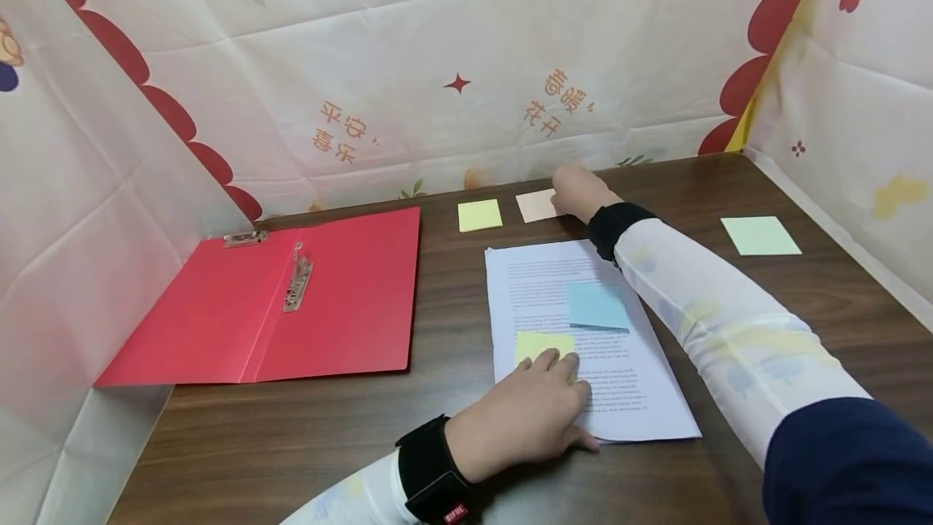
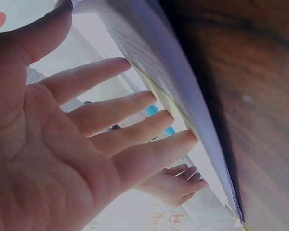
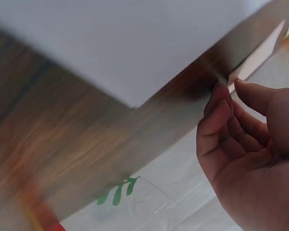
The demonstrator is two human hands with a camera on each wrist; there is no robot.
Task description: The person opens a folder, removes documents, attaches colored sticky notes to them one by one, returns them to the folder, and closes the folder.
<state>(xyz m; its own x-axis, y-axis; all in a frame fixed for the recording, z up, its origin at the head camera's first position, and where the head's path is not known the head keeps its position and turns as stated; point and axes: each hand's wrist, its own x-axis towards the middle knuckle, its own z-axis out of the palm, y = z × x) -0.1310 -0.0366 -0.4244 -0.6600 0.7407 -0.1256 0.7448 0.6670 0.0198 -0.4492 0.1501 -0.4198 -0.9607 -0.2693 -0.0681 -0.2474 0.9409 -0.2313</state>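
Note:
My left hand (image 1: 561,371) lies flat on the lower part of a stack of printed sheets (image 1: 532,282), fingers straight, the tips on a yellow sticky note (image 1: 535,343) stuck to the page. A blue note (image 1: 598,305) is stuck just above it. My right hand (image 1: 572,189) reaches to the far side of the table, to the right edge of a peach sticky pad (image 1: 534,206). In the right wrist view, the right hand (image 3: 229,91) has curled fingers, and thumb and forefinger meet at the peach pad's (image 3: 257,57) corner. The left hand (image 2: 149,120) lies spread against the sheets (image 2: 173,82).
A red folder (image 1: 342,298) lies open at the left with a metal clip (image 1: 297,282) inside. A yellow sticky pad (image 1: 479,215) sits left of the peach one, a green pad (image 1: 760,235) at the right. Printed cloth walls close in three sides of the brown table (image 1: 729,193).

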